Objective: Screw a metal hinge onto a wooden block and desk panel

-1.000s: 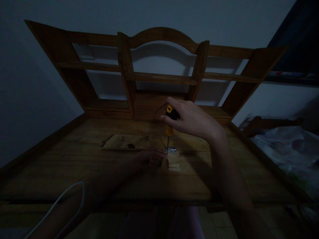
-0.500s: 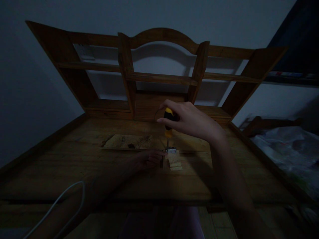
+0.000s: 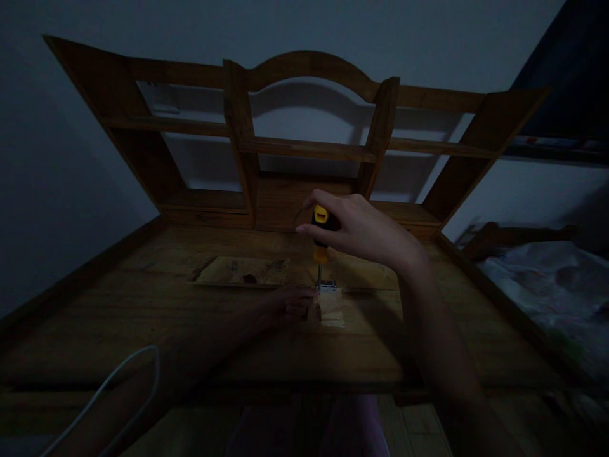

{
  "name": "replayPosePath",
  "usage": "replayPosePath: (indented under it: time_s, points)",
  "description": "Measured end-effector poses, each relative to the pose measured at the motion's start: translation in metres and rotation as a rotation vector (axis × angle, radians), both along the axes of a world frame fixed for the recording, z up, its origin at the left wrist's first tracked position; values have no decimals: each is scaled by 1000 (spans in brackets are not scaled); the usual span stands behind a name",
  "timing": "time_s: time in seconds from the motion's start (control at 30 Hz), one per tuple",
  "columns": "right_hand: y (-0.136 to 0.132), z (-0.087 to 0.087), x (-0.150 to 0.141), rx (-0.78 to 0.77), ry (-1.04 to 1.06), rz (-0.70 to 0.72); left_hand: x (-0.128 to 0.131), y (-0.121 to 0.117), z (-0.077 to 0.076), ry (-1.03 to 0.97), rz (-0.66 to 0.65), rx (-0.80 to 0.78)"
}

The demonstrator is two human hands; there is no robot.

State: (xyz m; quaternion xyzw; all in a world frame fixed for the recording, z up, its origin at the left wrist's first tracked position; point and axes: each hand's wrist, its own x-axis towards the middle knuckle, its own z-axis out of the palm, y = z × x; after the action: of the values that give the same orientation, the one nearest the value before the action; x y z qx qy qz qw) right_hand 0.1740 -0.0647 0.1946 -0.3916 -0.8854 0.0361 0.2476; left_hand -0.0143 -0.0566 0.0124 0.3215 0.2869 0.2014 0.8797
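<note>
My right hand (image 3: pixel 352 222) is closed around the yellow and black handle of a screwdriver (image 3: pixel 321 238). The screwdriver stands nearly upright, its thin shaft pointing down. Its tip meets the left end of a small shiny metal piece (image 3: pixel 328 285) that looks like a hinge. From the left, my left hand (image 3: pixel 292 301) lies low over the wood with its fingers drawn together right at the tip. Whatever those fingers pinch is too dark and small to make out. A pale, rough wood patch (image 3: pixel 332 308) shows just below the metal piece.
The wooden desk (image 3: pixel 200 324) carries a shelf unit (image 3: pixel 309 149) along its back. A longer bare, damaged strip (image 3: pixel 242 271) lies left of the hands. A white cord (image 3: pixel 114 381) loops over my left forearm. Plastic bags (image 3: pixel 547 285) sit beyond the desk's right edge.
The screwdriver's handle end has tipped slightly, so more of its yellow cap shows. Both hands stay almost in place; the view has shifted a little.
</note>
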Motion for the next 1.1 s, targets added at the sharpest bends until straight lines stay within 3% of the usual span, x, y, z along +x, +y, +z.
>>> replayPosePath:
  time_s: [0.3,0.53,0.67,0.93,1.1]
  points:
    - [-7,7,2,-53,-28,69,2,8,-16,13,-12,-35]
    - [-5,2,-3,42,-48,-91,1,10,-20,26,-26,-33]
    - [-6,5,-3,31,-50,-78,0,13,-26,3,-34,-37]
    - [-8,5,-3,4,-57,-23,3,9,-18,18,-27,-34]
    - [-7,3,-6,57,-49,-80,2,10,-20,32,-35,-8]
